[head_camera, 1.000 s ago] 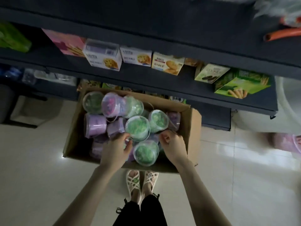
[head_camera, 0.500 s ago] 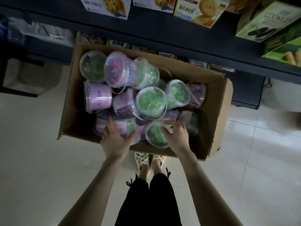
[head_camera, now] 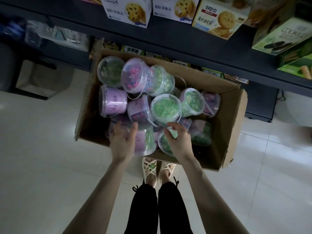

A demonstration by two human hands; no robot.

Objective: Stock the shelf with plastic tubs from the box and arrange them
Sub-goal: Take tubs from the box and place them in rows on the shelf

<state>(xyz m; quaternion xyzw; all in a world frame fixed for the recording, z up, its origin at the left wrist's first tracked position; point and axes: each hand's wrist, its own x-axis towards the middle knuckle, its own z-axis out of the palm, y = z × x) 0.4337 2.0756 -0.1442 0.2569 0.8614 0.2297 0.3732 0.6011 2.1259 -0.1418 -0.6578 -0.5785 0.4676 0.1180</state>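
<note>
An open cardboard box (head_camera: 233, 122) sits on the floor under the dark shelf (head_camera: 168, 36). It holds several clear plastic tubs with green or purple contents, piled loosely. My left hand (head_camera: 122, 142) lies with spread, blurred fingers over a purple-labelled tub (head_camera: 145, 141) resting on its side at the box's near edge. My right hand (head_camera: 179, 142) curls its fingers and thumb on the rim of a green-filled tub (head_camera: 163, 145) beside it. A green-lidded tub (head_camera: 166, 108) stands just beyond both hands.
Biscuit and cookie boxes (head_camera: 217, 17) line the shelf above; smaller packets (head_camera: 133, 50) sit on a lower shelf behind the box. My sandalled feet (head_camera: 157, 169) stand at the box's near side on white floor tiles (head_camera: 50, 166). A dark stand (head_camera: 30, 81) is at left.
The view has tipped down and closer to the box. Both hands have sunk from the upper tubs to the two tubs at the near edge, the right one closing on a rim.
</note>
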